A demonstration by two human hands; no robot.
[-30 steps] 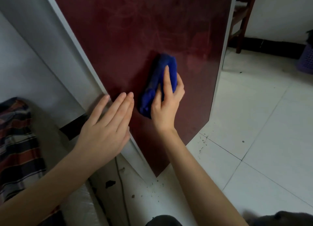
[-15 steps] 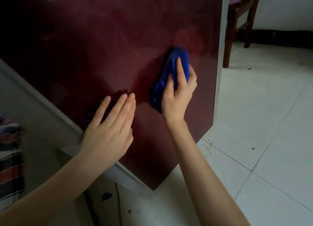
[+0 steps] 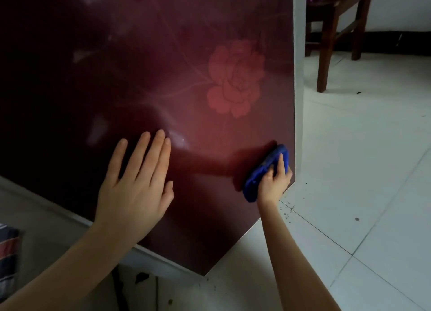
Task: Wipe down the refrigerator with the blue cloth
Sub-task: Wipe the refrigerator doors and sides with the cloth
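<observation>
The refrigerator's dark red glossy door [image 3: 144,61] fills most of the view and carries a pale rose print. My right hand [image 3: 275,180] grips the bunched blue cloth [image 3: 263,170] and presses it against the door near its lower right edge. My left hand [image 3: 137,184] lies flat on the door lower down to the left, fingers straight and spread a little. A grey trim strip [image 3: 299,77] runs down the door's right side.
A wooden chair [image 3: 335,30] with a purple cushion stands behind the refrigerator at the upper right. White floor tiles [image 3: 363,170] with dark specks spread to the right. A striped fabric [image 3: 8,259] shows at the lower left edge.
My right hand has slid the blue cloth to the right, toward the door's lower right edge. The view has shifted left and closer. My left hand stays flat on the door.
</observation>
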